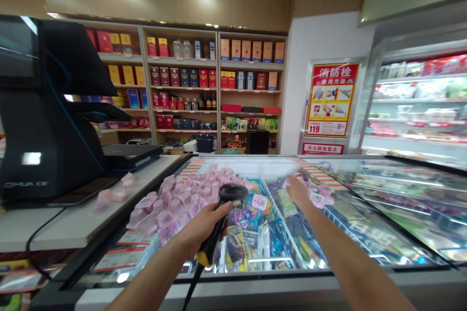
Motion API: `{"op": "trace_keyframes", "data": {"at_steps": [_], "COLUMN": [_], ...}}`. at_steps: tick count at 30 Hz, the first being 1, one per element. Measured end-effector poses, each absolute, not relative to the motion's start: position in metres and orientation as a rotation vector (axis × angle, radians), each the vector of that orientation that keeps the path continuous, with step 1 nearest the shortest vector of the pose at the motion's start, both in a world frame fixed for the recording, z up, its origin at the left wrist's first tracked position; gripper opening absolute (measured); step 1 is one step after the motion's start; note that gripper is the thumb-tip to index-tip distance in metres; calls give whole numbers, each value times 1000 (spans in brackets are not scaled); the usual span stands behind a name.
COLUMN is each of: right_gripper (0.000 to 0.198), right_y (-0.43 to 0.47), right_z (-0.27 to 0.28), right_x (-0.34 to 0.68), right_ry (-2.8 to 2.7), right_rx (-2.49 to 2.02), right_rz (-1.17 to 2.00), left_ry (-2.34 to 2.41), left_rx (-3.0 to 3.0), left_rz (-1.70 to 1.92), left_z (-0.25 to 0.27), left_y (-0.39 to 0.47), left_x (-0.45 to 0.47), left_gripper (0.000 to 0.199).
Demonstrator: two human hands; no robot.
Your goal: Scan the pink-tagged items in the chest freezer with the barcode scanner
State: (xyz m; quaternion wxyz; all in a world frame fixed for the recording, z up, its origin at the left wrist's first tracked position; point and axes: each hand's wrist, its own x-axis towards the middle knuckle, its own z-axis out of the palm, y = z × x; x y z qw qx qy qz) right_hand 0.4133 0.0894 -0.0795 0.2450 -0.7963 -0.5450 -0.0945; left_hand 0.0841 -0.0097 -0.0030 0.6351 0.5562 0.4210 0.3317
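My left hand [207,226] is wrapped round a black and yellow barcode scanner [233,191], its cable hanging down toward me. Beside it, a large heap of pink plastic-wrapped cups [193,192] covers the left of the freezer's glass top. A single pink pack with a barcode label [260,201] lies by the scanner's head. Farther right, my right hand [297,189] reaches forward, closed on a pink cup that its fingers mostly hide. A smaller group of pink cups [319,194] sits just right of that hand.
Bagged frozen goods [251,243] show through the glass. At left, a black till [54,107] stands on a white counter [47,228] with a few pink cups [115,194]. Boxed goods fill wall shelves [182,87] behind; a lit display fridge [419,102] is at right.
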Motion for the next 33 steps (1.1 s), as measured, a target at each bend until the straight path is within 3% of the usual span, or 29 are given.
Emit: {"op": "trace_keyframes", "data": {"at_steps": [7,11,15,24,33], "right_gripper": [36,42,30,30,34], "right_y": [99,93,93,85,75], "right_z": [-83,-85,-93,-92,-78], "right_x": [409,409,409,381,356], "right_ry": [-1567,-1580,-1547,-1344,-1387], "right_rx": [-2288,-2260,-2269,-1590,-1529], "right_rz": [-242,-289,-230,-134,-60], "left_ry": [995,958,909,875,844], "left_rx": [1295,1277,1283,1327,1312], "left_rz": [756,738,732,737,733], "left_z": [-6,-5,-7,6,9], "left_y": [-5,-6,-9,-21,-28], "left_x": [89,92,90,84,79], "left_gripper": [32,30,30,30,28]}}
